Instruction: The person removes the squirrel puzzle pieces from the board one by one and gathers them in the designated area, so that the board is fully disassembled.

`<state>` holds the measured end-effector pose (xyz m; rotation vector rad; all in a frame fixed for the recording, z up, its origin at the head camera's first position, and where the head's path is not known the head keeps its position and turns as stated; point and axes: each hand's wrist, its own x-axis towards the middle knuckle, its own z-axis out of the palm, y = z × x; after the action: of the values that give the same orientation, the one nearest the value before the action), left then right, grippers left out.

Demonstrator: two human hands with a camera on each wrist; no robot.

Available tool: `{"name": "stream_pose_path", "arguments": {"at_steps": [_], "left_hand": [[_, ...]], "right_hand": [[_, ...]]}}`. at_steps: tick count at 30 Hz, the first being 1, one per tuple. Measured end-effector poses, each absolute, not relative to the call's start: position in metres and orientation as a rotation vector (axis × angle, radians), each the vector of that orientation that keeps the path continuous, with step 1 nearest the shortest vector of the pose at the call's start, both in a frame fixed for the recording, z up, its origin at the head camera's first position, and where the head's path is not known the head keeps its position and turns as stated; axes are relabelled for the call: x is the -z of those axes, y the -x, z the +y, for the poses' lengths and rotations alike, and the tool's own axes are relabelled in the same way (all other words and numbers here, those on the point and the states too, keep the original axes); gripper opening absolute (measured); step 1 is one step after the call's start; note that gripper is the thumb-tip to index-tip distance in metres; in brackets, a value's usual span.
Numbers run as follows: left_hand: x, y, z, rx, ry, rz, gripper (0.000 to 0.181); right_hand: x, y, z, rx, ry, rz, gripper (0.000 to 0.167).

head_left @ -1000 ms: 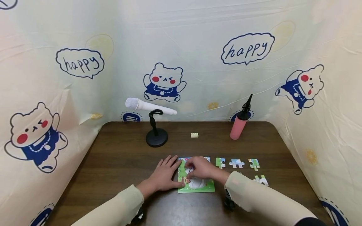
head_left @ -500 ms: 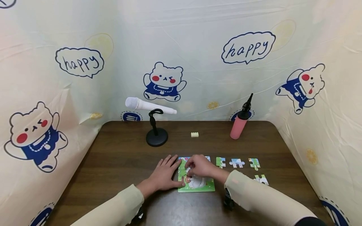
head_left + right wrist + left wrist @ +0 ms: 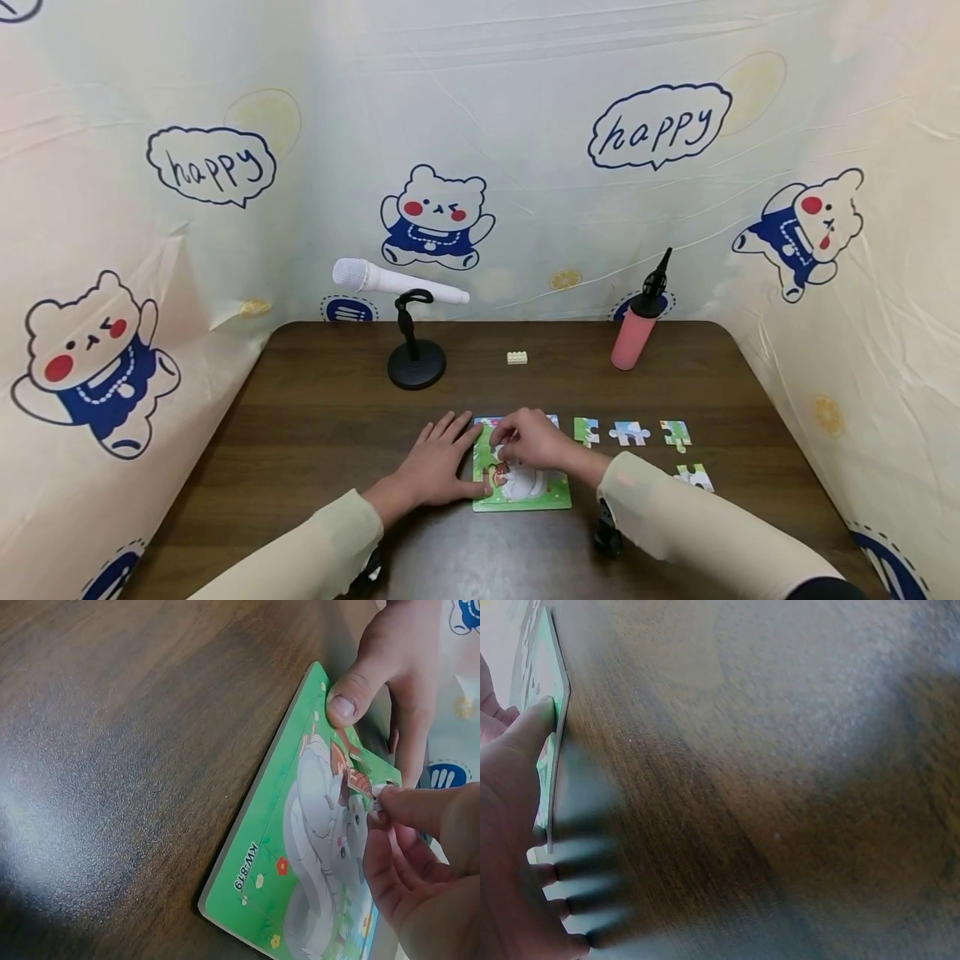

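A puzzle board (image 3: 553, 501) with a green border and a white cartoon animal lies flat on the table. My left hand (image 3: 433, 468) rests along its left edge, fingers spread, with the thumb (image 3: 346, 706) pressing on the border. Over the board's upper left part, my right hand (image 3: 534, 440) pinches a puzzle piece (image 3: 363, 781) between thumb and fingers. That piece looks tilted against the picture in the right wrist view; the fingers hide part of it. Only the left hand and the board's edge (image 3: 553, 776) show in the left wrist view.
Several loose puzzle pieces (image 3: 628, 432) lie right of the board. Farther back stand a white microphone (image 3: 401, 283) on a black stand (image 3: 416, 367), a small cream toy brick (image 3: 517, 357) and a pink hand pump (image 3: 632, 340). A printed cloth (image 3: 525, 125) surrounds the table.
My right hand has shifted very slightly away from me over the board, its fingers still pinching the piece. The left hand stays in place.
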<state>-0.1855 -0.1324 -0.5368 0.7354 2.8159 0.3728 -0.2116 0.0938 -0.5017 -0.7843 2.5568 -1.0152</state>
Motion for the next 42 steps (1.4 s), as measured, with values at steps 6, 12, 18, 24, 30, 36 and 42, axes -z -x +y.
{"name": "stream_pose_path", "arguments": {"at_steps": [6,12,18,24,30,36,42], "left_hand": [[0.537,0.187,-0.132,-0.360,-0.738,2.819,0.103],[0.538,0.188,-0.132,-0.337,-0.730,2.819,0.105],[0.537,0.188,-0.132,-0.320,-0.717,2.815,0.105],[0.536,0.188,-0.132,-0.320,-0.715,2.811,0.105],[0.536,0.189,-0.132,-0.331,-0.734,2.815,0.105],[0.533,0.188,-0.131,-0.323,-0.724,2.815,0.104],[0.531,0.188,-0.129,-0.294,-0.706,2.804,0.105]], "right_hand": [[0.491,0.210,0.108,1.051,0.807,2.540,0.010],[0.485,0.210,0.142,1.063,0.759,2.516,0.010],[0.482,0.208,0.183,1.037,0.727,2.551,0.009],[0.481,0.200,0.221,1.028,0.663,2.554,0.007],[0.486,0.189,0.242,1.035,0.624,2.558,0.007],[0.498,0.183,0.246,1.028,0.591,2.567,0.007],[0.504,0.182,0.241,0.955,0.613,2.635,0.011]]}}
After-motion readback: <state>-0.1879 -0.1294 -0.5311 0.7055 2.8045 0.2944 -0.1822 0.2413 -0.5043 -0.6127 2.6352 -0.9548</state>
